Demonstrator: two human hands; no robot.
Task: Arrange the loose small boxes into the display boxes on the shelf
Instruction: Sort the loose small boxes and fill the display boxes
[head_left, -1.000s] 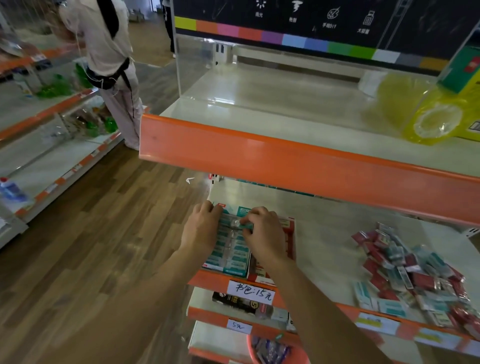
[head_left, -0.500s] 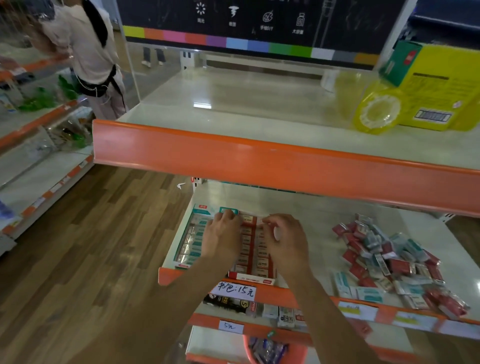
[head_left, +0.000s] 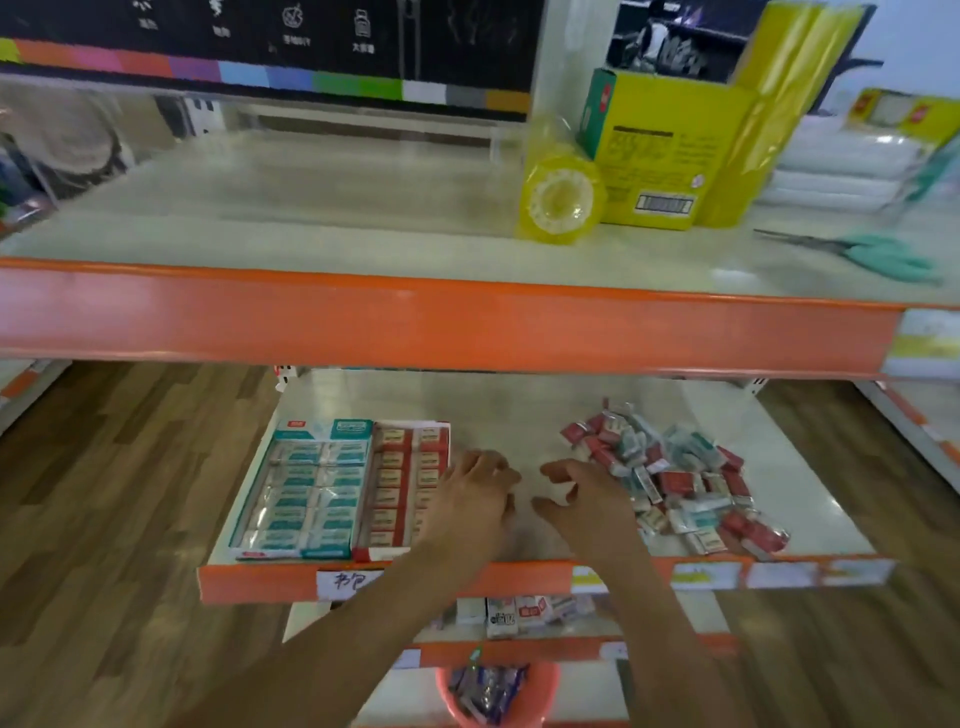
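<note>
Two display boxes stand side by side at the left of the middle shelf (head_left: 519, 405): a teal display box (head_left: 306, 488) and a red display box (head_left: 402, 483), both filled with rows of small boxes. A pile of loose small boxes (head_left: 675, 478), red and teal, lies at the right of the same shelf. My left hand (head_left: 475, 493) hovers over bare shelf just right of the red display box, fingers relaxed and holding nothing. My right hand (head_left: 582, 499) is at the left edge of the pile, fingers loosely spread and holding nothing.
The upper shelf's orange rail (head_left: 447, 322) overhangs the work area. On top stand a yellow tape roll (head_left: 561, 200), a yellow carton (head_left: 660, 156) and teal scissors (head_left: 878, 254). Below are more packets and a red basket (head_left: 493, 691). Wood floor lies on both sides.
Both hands moved right from the display boxes to the bare shelf and the pile's edge. The view swung right, so the person at the left is no longer seen.
</note>
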